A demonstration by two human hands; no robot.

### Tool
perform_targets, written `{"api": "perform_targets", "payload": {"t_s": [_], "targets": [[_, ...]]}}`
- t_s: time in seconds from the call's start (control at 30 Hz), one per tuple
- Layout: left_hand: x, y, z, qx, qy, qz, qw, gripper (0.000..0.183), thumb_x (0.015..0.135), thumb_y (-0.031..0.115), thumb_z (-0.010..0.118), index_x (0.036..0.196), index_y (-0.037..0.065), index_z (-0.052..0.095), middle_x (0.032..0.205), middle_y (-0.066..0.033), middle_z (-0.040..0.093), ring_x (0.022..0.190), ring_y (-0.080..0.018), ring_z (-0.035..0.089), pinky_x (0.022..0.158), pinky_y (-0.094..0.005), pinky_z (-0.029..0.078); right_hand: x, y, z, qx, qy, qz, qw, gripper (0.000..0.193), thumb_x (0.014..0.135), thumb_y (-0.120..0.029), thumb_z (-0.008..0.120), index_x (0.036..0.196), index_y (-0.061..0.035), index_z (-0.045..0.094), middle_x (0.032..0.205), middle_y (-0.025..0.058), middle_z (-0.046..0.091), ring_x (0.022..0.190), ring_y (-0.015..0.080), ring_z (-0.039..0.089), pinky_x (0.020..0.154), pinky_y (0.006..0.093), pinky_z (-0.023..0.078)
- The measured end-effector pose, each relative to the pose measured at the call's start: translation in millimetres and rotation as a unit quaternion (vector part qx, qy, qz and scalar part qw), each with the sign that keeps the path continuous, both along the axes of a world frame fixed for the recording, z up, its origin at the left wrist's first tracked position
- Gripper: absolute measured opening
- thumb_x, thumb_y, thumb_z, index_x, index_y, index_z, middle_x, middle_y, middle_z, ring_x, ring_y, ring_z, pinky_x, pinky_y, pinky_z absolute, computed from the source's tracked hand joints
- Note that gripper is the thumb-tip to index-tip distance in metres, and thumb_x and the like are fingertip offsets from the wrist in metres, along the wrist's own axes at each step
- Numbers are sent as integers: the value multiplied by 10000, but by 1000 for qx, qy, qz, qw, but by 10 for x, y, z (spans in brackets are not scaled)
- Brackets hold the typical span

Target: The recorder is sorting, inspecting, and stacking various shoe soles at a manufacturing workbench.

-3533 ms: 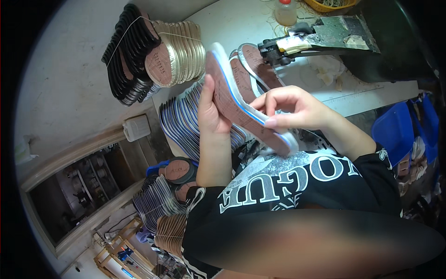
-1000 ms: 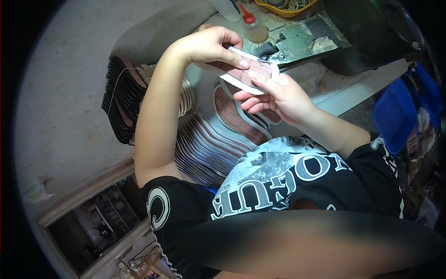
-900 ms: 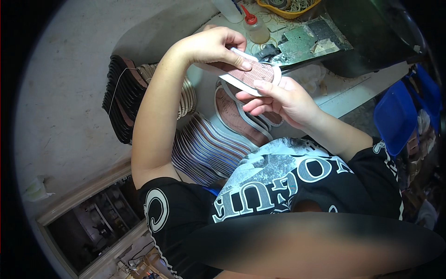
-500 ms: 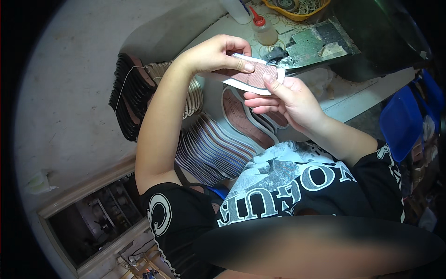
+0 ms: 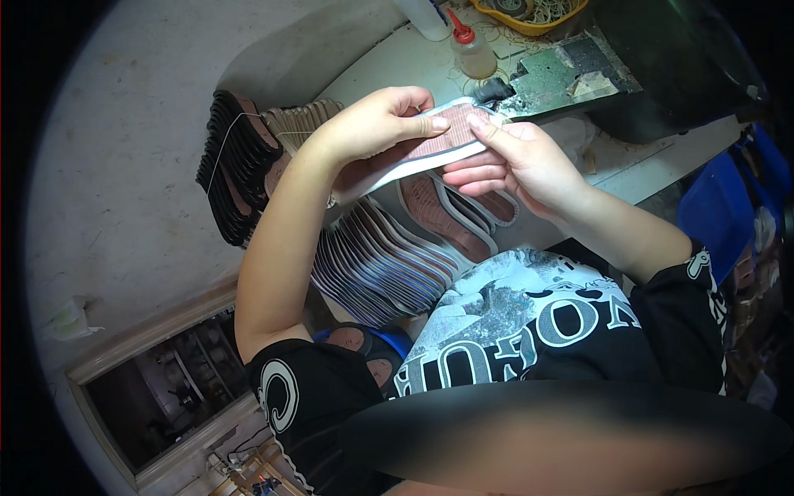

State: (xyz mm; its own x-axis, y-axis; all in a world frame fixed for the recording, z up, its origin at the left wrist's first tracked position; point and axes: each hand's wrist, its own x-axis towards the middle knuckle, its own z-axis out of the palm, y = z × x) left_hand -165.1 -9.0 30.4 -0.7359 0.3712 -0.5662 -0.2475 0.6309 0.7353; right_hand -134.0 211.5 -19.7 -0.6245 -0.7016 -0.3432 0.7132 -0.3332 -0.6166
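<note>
A slipper sole (image 5: 455,139) with a brownish-pink ribbed top and a white rim is held up between my hands, tilted. My left hand (image 5: 382,126) grips its left part, the thumb pressed on top and the fingers partly hidden. At the right end, my right hand (image 5: 529,161) pinches it with the thumb above and the fingers below. Just beyond that end is a small black machine part (image 5: 494,91). Below the held sole, a few similar soles (image 5: 430,219) lie loose beside a long row of soles (image 5: 380,264) packed on edge.
Against the wall stand a banded bundle of black soles (image 5: 236,153) and a beige bundle (image 5: 308,124). A red-tipped bottle (image 5: 475,56), a yellow basket (image 5: 533,26) and a worn green machine plate (image 5: 571,78) occupy the table's far side. Blue plastic (image 5: 718,202) is at right.
The sole has shifted a little down and now tilts, its left end lower and more of its white side showing. My left hand has come down slightly; the right has moved slightly right.
</note>
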Motion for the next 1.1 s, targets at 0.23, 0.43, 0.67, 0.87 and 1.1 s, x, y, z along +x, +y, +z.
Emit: {"api": "perform_targets", "payload": {"t_s": [0.23, 0.43, 0.67, 0.87, 1.1], "targets": [[206, 129, 9, -25, -23, 58, 998, 310, 938, 332, 592, 908, 24, 609, 746, 32, 593, 637, -45, 501, 588, -207, 428, -16, -20, -80, 14, 44, 6, 999, 378, 967, -293, 526, 1042, 67, 609, 925, 171, 681, 788, 174, 699, 664, 249, 594], [294, 231, 6, 51, -94, 117, 987, 350, 913, 378, 608, 845, 35, 632, 722, -5, 613, 590, -65, 525, 526, -201, 416, -41, 44, -58, 14, 67, 21, 997, 297, 938, -238, 564, 988, 43, 647, 911, 124, 690, 795, 149, 685, 687, 250, 569], [319, 390, -22, 72, -148, 187, 969, 487, 890, 455, 610, 662, 25, 628, 483, -59, 582, 340, -95, 464, 369, -202, 358, -125, 333, -46, 44, 93, 88, 991, 319, 900, -228, 616, 1040, 57, 647, 936, 94, 684, 830, 120, 649, 760, 266, 512], [249, 337, -68, 65, -104, 200, 972, 521, 878, 486, 614, 605, 43, 603, 439, -66, 550, 306, -92, 429, 338, -212, 315, 243, 716, 28, 82, 135, 199, 967, 274, 861, -168, 674, 1047, 33, 668, 949, 73, 688, 846, 99, 632, 772, 246, 493], [96, 189, -192, -20, 27, 206, 978, 593, 815, 591, 634, 550, 67, 554, 405, 25, 395, 352, -60, 315, 382, -218, 222, 304, 489, -140, 94, 134, 21, 986, 253, 887, -194, 650, 987, 35, 689, 909, 71, 699, 807, 91, 632, 764, 241, 496]]}}
